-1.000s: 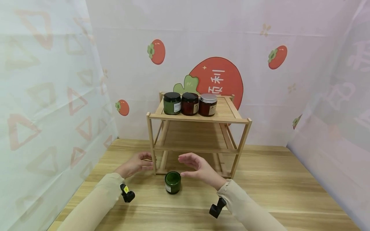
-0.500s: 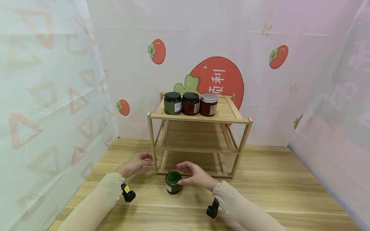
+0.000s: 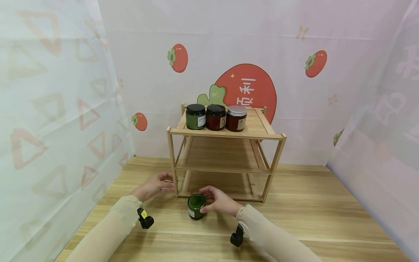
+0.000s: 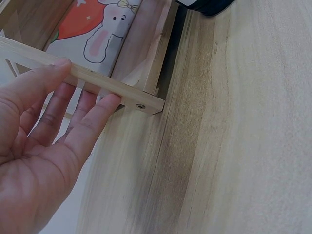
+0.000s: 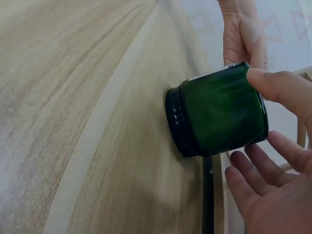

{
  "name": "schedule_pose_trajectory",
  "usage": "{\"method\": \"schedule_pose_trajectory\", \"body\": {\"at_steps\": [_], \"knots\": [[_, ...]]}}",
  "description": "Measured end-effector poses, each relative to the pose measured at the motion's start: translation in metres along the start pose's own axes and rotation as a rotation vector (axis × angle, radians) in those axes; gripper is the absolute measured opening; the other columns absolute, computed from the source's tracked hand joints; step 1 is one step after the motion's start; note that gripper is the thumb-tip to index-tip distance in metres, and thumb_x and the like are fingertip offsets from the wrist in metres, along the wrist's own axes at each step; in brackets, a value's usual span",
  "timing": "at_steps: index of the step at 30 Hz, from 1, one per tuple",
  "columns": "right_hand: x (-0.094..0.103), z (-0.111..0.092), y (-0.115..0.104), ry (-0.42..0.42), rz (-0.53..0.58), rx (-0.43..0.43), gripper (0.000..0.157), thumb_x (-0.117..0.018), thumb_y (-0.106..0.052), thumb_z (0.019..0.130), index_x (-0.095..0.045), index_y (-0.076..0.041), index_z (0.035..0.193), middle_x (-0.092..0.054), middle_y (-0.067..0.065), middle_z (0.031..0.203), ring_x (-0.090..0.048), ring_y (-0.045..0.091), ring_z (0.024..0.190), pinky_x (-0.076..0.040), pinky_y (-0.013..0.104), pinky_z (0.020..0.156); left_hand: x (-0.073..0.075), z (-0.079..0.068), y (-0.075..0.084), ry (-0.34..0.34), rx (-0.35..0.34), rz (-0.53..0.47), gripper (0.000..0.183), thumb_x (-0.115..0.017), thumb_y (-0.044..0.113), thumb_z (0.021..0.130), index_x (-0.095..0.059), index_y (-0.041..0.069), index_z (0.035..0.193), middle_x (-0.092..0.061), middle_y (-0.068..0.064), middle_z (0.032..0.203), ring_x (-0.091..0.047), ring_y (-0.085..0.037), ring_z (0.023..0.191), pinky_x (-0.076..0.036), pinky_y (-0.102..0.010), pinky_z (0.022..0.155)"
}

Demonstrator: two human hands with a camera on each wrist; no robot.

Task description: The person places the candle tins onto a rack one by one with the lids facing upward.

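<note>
A green glass jar (image 3: 195,206) stands upside down on its dark lid (image 5: 181,124) on the wooden table, in front of a bamboo shelf rack (image 3: 226,134). My right hand (image 3: 220,202) holds the jar from the right, near its upturned base. In the right wrist view the thumb (image 5: 280,85) is at one side of the jar and the fingers reach along the other. My left hand (image 3: 155,186) grips the rack's front left leg (image 4: 131,92) low down, thumb on one side and fingers on the other.
Three lidded jars line the rack's top shelf: a green jar (image 3: 195,117), a brown jar with a black lid (image 3: 214,118) and a brown jar with a silver lid (image 3: 235,119). A printed cloth (image 3: 147,72) encloses the table's (image 3: 304,203) back and sides.
My right hand has come down and left from above the table to the green jar, its thumb and fingers now around it. The left hand stays at the rack's leg.
</note>
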State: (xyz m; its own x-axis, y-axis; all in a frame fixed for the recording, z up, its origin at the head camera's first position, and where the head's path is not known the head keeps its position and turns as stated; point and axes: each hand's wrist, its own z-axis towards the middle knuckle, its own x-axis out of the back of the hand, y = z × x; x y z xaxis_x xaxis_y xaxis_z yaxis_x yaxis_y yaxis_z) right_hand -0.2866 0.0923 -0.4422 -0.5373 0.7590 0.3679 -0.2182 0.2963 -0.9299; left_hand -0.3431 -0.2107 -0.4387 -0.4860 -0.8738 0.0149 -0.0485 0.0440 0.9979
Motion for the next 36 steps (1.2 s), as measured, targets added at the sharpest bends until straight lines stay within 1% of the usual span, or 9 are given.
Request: {"method": "schedule_pose_trajectory", "body": {"at_steps": [6,12,15,20,28,36], "knots": [[-0.001,0.003,0.004,-0.001,0.019,-0.019,0.067,-0.079,-0.005,0.078,-0.045,0.002,0.135,-0.054,0.015,0.13,-0.056,0.029,0.116,-0.052,0.042,0.1,0.0,0.001,0.0,-0.012,-0.005,0.004,0.031,-0.062,-0.001,0.092,-0.045,-0.002,0.117,-0.052,-0.007,0.111,-0.058,-0.016,0.1,-0.053,-0.042,0.099],[-0.003,0.005,0.005,-0.002,0.026,-0.024,0.066,-0.079,0.0,0.076,-0.046,0.003,0.134,-0.056,0.015,0.127,-0.058,0.03,0.114,-0.053,0.042,0.099,0.0,0.001,0.0,-0.017,-0.007,-0.002,0.029,-0.061,-0.001,0.092,-0.045,-0.002,0.116,-0.053,-0.006,0.11,-0.058,-0.018,0.101,-0.054,-0.04,0.098],[-0.004,0.006,0.007,-0.006,0.025,-0.028,0.066,-0.08,0.0,0.076,-0.047,0.002,0.133,-0.056,0.014,0.127,-0.058,0.028,0.114,-0.053,0.039,0.099,0.001,0.001,0.0,-0.019,-0.011,0.003,0.029,-0.061,-0.001,0.092,-0.046,-0.002,0.116,-0.053,-0.006,0.11,-0.058,-0.019,0.101,-0.054,-0.041,0.098],[-0.004,0.007,0.012,-0.017,0.028,-0.032,0.066,-0.08,-0.003,0.076,-0.047,0.0,0.133,-0.056,0.012,0.126,-0.058,0.023,0.112,-0.053,0.034,0.098,0.001,0.001,0.0,-0.003,-0.002,0.004,0.031,-0.063,0.0,0.091,-0.046,-0.002,0.117,-0.053,-0.007,0.112,-0.058,-0.02,0.102,-0.054,-0.041,0.098],[-0.006,0.007,0.014,-0.013,0.03,-0.037,0.067,-0.08,-0.001,0.076,-0.046,0.002,0.133,-0.057,0.012,0.124,-0.057,0.023,0.114,-0.052,0.035,0.1,0.0,0.001,0.001,-0.001,0.001,-0.011,0.029,-0.062,-0.002,0.091,-0.046,-0.002,0.115,-0.053,-0.007,0.112,-0.058,-0.017,0.1,-0.054,-0.041,0.098],[-0.008,0.008,0.013,-0.021,0.022,-0.049,0.066,-0.08,0.0,0.075,-0.046,0.002,0.132,-0.058,0.01,0.121,-0.056,0.022,0.112,-0.051,0.034,0.102,0.0,0.0,0.001,0.001,-0.003,-0.008,0.029,-0.063,-0.001,0.091,-0.046,-0.002,0.115,-0.053,-0.008,0.112,-0.059,-0.017,0.1,-0.053,-0.042,0.099]]}}
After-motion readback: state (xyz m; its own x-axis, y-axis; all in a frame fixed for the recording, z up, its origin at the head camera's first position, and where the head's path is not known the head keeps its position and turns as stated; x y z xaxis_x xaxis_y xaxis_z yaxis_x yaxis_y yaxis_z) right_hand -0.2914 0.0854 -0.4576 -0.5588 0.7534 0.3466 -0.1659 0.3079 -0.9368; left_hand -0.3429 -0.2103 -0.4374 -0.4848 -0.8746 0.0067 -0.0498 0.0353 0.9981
